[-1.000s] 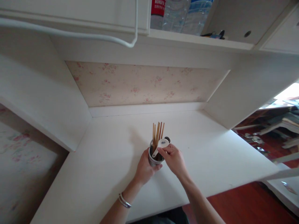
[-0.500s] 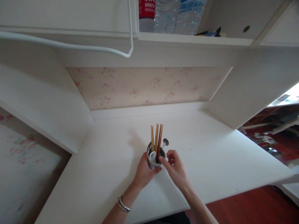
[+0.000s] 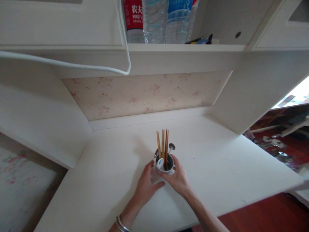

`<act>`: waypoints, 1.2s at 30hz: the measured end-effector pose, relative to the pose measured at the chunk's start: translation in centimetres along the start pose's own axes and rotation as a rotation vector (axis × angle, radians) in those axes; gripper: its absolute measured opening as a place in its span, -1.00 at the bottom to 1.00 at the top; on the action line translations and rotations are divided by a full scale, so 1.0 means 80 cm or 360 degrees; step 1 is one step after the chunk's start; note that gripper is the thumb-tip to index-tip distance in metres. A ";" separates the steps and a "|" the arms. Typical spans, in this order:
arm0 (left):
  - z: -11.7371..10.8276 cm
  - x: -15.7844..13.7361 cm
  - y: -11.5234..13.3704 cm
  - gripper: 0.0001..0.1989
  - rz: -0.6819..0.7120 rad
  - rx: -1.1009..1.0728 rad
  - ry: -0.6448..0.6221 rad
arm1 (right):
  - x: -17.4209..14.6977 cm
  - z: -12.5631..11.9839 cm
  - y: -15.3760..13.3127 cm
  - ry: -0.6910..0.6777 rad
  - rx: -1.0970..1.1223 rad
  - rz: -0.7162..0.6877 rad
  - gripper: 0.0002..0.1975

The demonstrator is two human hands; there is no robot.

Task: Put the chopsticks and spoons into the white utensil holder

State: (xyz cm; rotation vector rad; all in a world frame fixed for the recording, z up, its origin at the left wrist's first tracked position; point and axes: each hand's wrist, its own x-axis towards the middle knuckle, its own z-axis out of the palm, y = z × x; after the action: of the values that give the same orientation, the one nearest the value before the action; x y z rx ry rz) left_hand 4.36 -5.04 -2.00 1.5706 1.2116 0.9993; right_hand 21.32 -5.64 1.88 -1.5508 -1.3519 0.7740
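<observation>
A metal cup [image 3: 170, 168] stands upright over the white desk. Several wooden chopsticks [image 3: 163, 143] rise out of it, along with a metal spoon [image 3: 172, 147] leaning to the right and a white spoon [image 3: 160, 163] at the near side. My right hand [image 3: 177, 177] is wrapped round the cup's right and front side, thumb along the near rim. To the left, my left hand [image 3: 146, 185] has its thumb and fingers spread apart, close beside the cup and holding nothing. Whether the cup's base touches the desk is hidden.
The white desk [image 3: 111, 174] runs between side panels under a shelf [image 3: 183, 48] holding plastic bottles [image 3: 154, 25]. A white cable [image 3: 91, 67] hangs across the upper left. Beyond the desk's right end, cluttered items [image 3: 277, 141] lie over a red floor [image 3: 263, 211].
My left hand has let go of the cup and opened to its left. My right hand has moved from the chopsticks onto the cup. The view has shifted slightly.
</observation>
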 end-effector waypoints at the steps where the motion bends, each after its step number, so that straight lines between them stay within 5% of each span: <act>1: -0.001 -0.001 -0.004 -0.17 0.0024 0.0083 -0.0015 | 0.011 -0.012 0.005 0.0059 0.0024 -0.0005 -0.24; 10: -0.002 -0.003 -0.016 -0.46 0.0166 0.0370 -0.0074 | 0.138 -0.149 0.083 0.0444 0.0043 -0.0037 -0.17; 15: -0.002 -0.004 -0.013 -0.52 0.0188 0.0415 -0.0054 | 0.173 -0.190 0.117 0.0577 -0.0052 0.0061 -0.23; 29: -0.002 -0.003 -0.010 -0.72 0.0248 0.0572 -0.0050 | 0.178 -0.192 0.152 0.0469 0.0163 0.0023 -0.14; 36: -0.004 -0.003 -0.012 -0.76 0.0252 0.0504 0.0010 | 0.112 -0.178 0.166 0.0611 0.0120 0.0344 0.10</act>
State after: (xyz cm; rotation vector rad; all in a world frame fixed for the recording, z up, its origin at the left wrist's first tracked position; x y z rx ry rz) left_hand 3.79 -5.08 -2.85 1.9362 1.3137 0.9449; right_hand 41.15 0.00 -3.77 -1.6996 -0.8775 0.6079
